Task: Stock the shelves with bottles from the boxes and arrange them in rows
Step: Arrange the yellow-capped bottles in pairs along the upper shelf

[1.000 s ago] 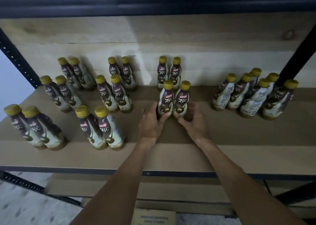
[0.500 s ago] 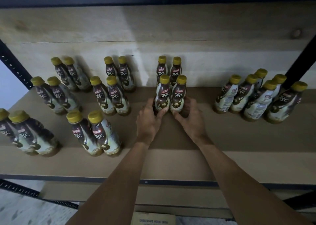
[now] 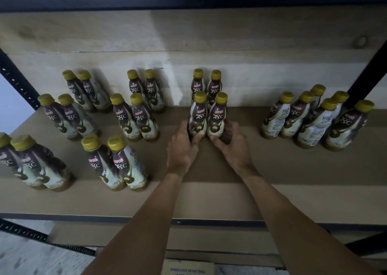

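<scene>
Gripping bottle pair (image 3: 207, 117), farther back (perhaps sliding)

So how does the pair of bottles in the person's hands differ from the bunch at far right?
The held pair is two bottles, side by side, logos facing front; the right bunch is six, crowded, some turned to show white back labels. The left hand and right hand grip the pair; nobody touches the bunch. Both have yellow caps.

Leftmost bottle (image 3: 4, 155) cut by the left edge, rear pair (image 3: 198, 84) half hidden behind front pair (image 3: 198, 115), box (image 3: 188, 269) cropped below, print unreadable.
</scene>
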